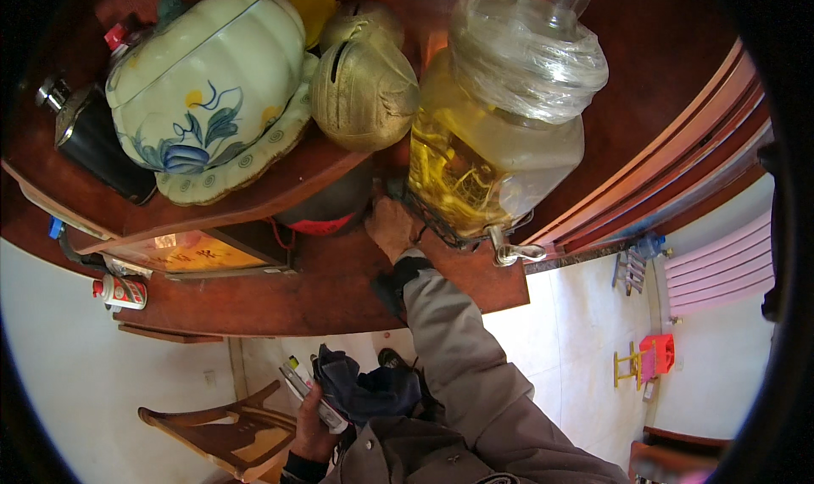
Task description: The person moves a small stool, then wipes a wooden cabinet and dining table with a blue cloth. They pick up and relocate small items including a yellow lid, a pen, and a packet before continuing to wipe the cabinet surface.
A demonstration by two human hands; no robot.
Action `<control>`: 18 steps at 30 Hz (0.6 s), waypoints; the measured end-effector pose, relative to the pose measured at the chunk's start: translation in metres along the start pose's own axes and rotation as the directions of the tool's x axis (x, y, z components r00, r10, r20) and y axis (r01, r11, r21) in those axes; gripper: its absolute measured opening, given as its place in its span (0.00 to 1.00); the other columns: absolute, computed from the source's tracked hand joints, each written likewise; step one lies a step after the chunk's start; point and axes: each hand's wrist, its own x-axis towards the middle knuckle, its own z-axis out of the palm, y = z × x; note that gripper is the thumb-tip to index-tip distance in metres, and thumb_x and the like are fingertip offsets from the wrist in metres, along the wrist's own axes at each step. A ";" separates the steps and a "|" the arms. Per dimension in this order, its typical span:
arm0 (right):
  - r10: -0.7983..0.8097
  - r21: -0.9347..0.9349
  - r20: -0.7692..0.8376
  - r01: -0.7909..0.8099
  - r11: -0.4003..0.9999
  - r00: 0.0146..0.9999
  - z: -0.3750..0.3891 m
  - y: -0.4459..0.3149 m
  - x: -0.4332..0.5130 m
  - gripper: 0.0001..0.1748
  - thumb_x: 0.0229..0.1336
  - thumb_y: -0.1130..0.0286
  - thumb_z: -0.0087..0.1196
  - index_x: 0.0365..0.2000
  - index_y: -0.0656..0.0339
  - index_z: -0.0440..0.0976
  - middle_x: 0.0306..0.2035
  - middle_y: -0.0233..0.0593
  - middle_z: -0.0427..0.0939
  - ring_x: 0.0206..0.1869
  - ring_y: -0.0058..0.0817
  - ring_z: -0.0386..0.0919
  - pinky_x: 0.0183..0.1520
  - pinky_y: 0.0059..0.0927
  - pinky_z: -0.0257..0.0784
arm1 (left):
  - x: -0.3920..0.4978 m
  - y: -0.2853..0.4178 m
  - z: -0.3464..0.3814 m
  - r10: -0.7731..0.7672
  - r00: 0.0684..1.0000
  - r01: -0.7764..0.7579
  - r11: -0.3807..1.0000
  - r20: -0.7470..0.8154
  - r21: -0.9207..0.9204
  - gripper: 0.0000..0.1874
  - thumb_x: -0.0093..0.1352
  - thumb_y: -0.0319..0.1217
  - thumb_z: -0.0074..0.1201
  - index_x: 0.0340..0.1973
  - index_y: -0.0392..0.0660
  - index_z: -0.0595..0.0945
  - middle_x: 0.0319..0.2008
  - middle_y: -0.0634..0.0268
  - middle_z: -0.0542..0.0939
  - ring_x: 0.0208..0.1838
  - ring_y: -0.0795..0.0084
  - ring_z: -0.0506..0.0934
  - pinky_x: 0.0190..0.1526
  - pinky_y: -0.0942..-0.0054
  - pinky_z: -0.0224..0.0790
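My right hand (390, 227) reaches onto the reddish-brown wooden cabinet, in the gap between a dark rounded vessel (340, 195) and a large glass jar (496, 147). Its fingertips are hidden, so I cannot tell whether they grip anything. The jar holds yellow liquid with root-like pieces, has plastic film wrapped around its neck and a metal tap (512, 252) low on its front. A black wire stand (439, 226) supports it beside my hand. Down by my body, my left hand (313, 428) holds a slim white package (311, 392), with dark blue fabric (369, 382) just beside it.
A raised shelf carries a pumpkin-shaped ceramic pot (210, 96), gold coin banks (365, 90) and a black flask-like bottle (102, 141). Below are a framed picture (197, 252) bearing writing and a white bottle (124, 291). A wooden chair (222, 423) stands at lower left.
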 end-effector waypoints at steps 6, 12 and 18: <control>-0.022 -0.041 -0.052 0.020 0.999 0.998 0.010 0.010 0.008 0.14 0.56 0.66 0.60 0.41 0.61 0.84 0.43 0.57 0.84 0.49 0.57 0.81 0.52 0.54 0.78 | 0.008 0.001 0.005 -0.021 1.000 0.021 1.000 -0.017 0.003 0.32 0.76 0.48 0.54 0.69 0.44 0.70 0.66 0.57 0.77 0.65 0.57 0.76 0.68 0.56 0.69; -0.172 0.059 -0.145 0.182 0.982 0.974 0.016 0.020 -0.002 0.16 0.55 0.68 0.59 0.44 0.62 0.82 0.44 0.59 0.83 0.49 0.58 0.80 0.51 0.57 0.77 | 0.013 0.003 0.004 -0.002 1.000 0.002 1.000 0.018 0.004 0.31 0.77 0.47 0.52 0.69 0.43 0.70 0.66 0.56 0.76 0.66 0.56 0.76 0.69 0.55 0.69; -0.204 -0.044 -0.144 0.199 0.979 0.968 0.024 0.014 0.007 0.14 0.56 0.68 0.61 0.42 0.62 0.83 0.40 0.60 0.83 0.45 0.60 0.82 0.47 0.53 0.79 | 0.013 0.004 0.004 -0.005 1.000 0.004 1.000 0.025 0.018 0.31 0.79 0.47 0.50 0.71 0.43 0.68 0.68 0.55 0.75 0.67 0.55 0.75 0.70 0.53 0.67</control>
